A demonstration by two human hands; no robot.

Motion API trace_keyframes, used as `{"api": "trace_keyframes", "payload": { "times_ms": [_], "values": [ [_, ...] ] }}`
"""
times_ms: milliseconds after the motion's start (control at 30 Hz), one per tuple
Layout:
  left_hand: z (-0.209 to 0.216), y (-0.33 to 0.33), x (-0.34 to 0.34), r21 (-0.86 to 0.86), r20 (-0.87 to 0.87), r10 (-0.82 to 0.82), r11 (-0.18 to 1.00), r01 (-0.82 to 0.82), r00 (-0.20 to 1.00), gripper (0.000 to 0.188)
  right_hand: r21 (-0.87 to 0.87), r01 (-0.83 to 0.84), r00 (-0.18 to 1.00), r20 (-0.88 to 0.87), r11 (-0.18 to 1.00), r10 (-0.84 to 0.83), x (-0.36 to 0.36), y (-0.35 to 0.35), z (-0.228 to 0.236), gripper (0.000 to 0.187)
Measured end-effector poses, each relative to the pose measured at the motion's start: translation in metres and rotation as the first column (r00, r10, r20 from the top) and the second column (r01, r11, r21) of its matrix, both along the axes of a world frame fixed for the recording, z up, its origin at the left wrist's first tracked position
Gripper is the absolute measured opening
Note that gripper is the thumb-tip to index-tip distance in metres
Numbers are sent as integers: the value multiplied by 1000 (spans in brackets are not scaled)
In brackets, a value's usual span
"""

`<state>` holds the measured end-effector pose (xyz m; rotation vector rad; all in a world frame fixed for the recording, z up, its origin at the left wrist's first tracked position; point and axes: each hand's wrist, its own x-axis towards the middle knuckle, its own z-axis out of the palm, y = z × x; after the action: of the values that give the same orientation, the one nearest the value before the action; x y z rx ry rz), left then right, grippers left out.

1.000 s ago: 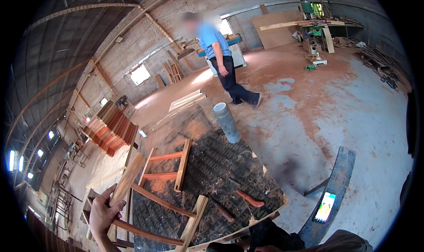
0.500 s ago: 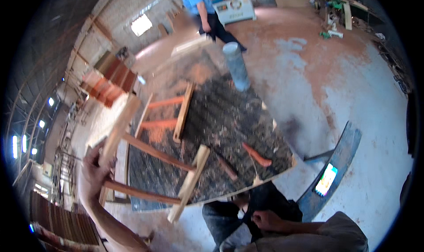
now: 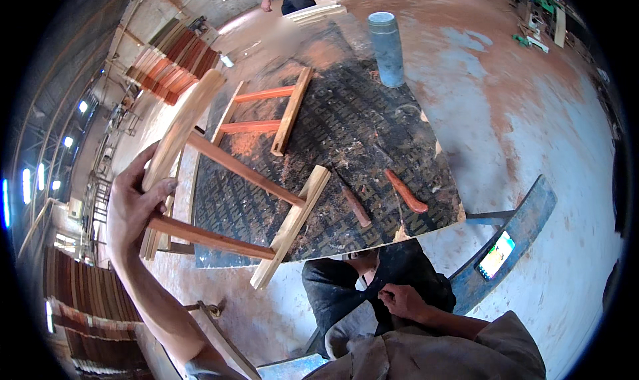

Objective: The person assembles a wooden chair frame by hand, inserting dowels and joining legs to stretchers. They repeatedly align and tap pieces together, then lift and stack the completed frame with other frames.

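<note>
L hand gripping wooden frame by pale rail, R hand curled closed, contents unclear w/ this view

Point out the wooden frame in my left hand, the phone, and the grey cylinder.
Wooden frame (image 3: 246, 170): head view, its upper rung.
Phone (image 3: 496, 255): head view, lit screen.
Grey cylinder (image 3: 387, 52): head view, its side.

Ladder-like wood assy, lwr L-ctr of frame: 2 pale slanting rails, 2 reddish-brn crossbars btwn.
</note>
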<state>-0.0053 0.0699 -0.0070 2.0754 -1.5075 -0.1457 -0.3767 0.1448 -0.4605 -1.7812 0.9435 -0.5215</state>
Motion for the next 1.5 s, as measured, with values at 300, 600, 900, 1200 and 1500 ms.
{"api": "trace_keyframes", "payload": {
  "times_ms": [300,600,900,1200,1500],
  "values": [
    [13,-6,-5,14,47,-508,861,508,860,71,-384,268,959,193,883,-207,-25,-88,175,9],
    [39,11,30,299,-195,-271,899,321,942,65,-670,72,894,-286,739,-346,-28,-158,158,48],
    [12,-12,41,-7,278,-155,987,163,948,82,-585,84,871,-350,807,-345,7,-161,186,44],
    [-2,-9,40,-157,97,-318,931,330,943,54,-552,-3,857,-431,834,-282,54,-187,168,64],
    [8,1,45,-20,126,-189,981,193,974,41,-137,13,884,-461,991,-76,50,-187,174,35]
  ]
}}
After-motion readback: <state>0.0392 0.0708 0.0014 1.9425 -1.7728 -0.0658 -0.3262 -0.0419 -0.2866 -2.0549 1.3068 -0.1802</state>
